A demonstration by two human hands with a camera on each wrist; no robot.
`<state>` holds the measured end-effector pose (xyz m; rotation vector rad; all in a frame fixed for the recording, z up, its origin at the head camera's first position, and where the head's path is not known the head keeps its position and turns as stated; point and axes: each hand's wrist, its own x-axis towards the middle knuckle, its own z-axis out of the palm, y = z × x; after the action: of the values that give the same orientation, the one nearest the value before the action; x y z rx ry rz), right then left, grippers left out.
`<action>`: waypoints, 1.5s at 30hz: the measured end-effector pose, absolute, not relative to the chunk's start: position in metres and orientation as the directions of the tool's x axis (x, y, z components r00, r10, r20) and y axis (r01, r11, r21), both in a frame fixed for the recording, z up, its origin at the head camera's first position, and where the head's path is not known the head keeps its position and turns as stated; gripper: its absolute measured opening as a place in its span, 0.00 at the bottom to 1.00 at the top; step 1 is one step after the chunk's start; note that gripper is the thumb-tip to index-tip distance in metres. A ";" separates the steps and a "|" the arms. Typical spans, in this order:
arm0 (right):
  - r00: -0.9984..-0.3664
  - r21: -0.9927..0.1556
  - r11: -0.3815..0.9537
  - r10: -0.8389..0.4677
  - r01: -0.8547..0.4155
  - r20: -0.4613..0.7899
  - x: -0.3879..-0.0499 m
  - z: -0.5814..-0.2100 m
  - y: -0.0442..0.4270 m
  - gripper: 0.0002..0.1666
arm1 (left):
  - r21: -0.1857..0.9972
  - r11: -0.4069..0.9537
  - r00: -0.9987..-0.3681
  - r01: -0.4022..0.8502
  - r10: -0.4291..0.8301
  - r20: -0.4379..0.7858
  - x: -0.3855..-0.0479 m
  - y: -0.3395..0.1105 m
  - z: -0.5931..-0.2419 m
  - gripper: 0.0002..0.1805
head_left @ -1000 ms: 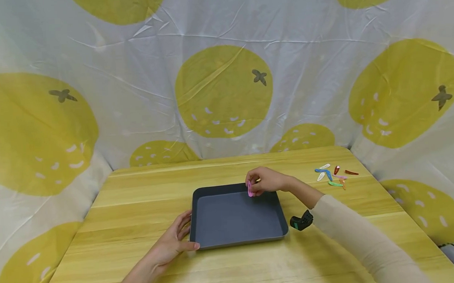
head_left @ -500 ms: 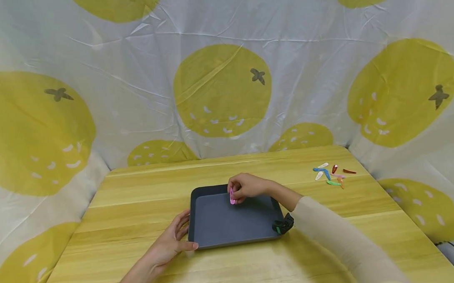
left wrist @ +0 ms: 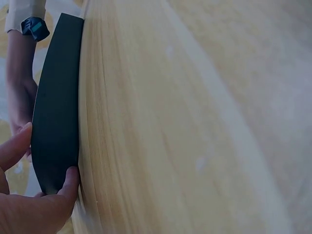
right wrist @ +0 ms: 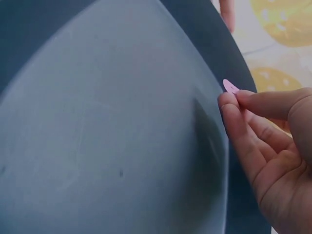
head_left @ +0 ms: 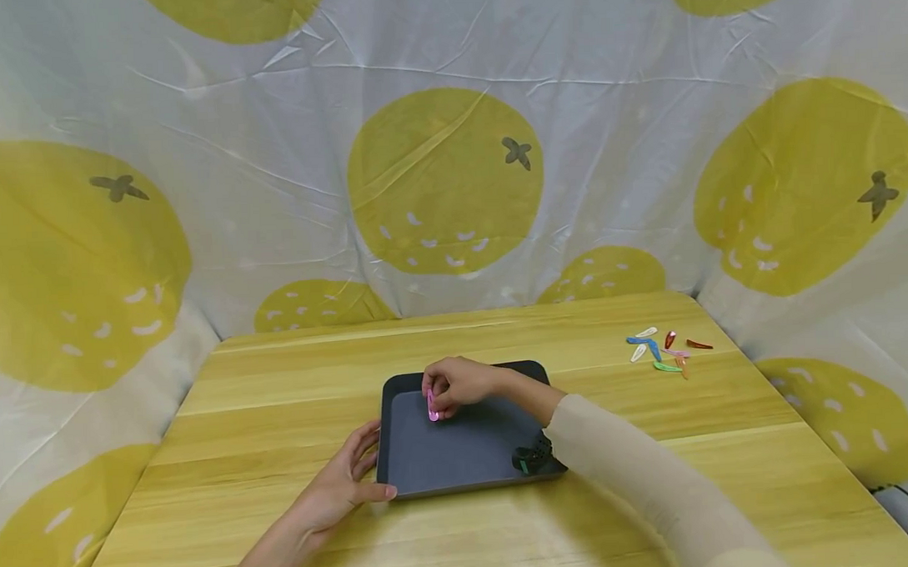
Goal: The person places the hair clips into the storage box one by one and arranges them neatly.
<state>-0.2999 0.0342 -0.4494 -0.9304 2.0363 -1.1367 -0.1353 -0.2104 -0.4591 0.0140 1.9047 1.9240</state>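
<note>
In the head view a dark grey rectangular baking tray [head_left: 452, 454] lies on the wooden table. The person's left hand [head_left: 337, 494] holds its near left corner, thumb on the front side and fingers along the left wall. Above the tray's left back part, the right hand [head_left: 459, 383] pinches a pink snap hair clip [head_left: 432, 408] that points downward. The right wrist view shows the hair clip [right wrist: 230, 87] between thumb and forefinger, over the tray's inner floor [right wrist: 107, 122]. Part of the tray's right side is hidden by the right forearm.
Several snap hair clips, among them a blue one [head_left: 655, 349], a green one [head_left: 667, 366] and a dark red one [head_left: 699, 343], lie at the table's back right. A black wrist device [head_left: 533, 456] sits under the right sleeve. A lemon-patterned curtain [head_left: 446, 50] surrounds the table.
The right hand has moved left and slightly nearer across the tray, carrying the pink hair clip. The left hand keeps its hold on the corner.
</note>
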 end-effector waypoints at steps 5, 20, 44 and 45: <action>-0.551 -0.886 0.383 -0.813 -0.263 -0.188 -0.299 -0.450 0.021 0.07 | 0.958 0.037 -0.909 -0.284 0.309 -0.282 -0.137 -0.209 -0.459 0.59; -0.540 -0.830 0.429 -0.819 -0.357 -0.192 -0.294 -0.458 -0.014 0.05 | 0.958 0.011 -0.908 -0.287 0.315 -0.276 -0.137 -0.210 -0.459 0.58; -0.581 -0.548 0.541 -0.805 -0.638 -0.120 -0.289 -0.458 -0.034 0.06 | 0.958 0.022 -0.909 -0.287 0.308 -0.280 -0.134 -0.211 -0.460 0.57; -0.582 -0.542 0.545 -0.804 -0.639 -0.123 -0.289 -0.457 -0.034 0.06 | 0.957 0.022 -0.909 -0.288 0.309 -0.280 -0.134 -0.211 -0.460 0.57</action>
<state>-0.2889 -0.0341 -0.4568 -1.1846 2.4275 -0.6389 -0.1340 -0.2109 -0.4602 0.0214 1.8941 1.9407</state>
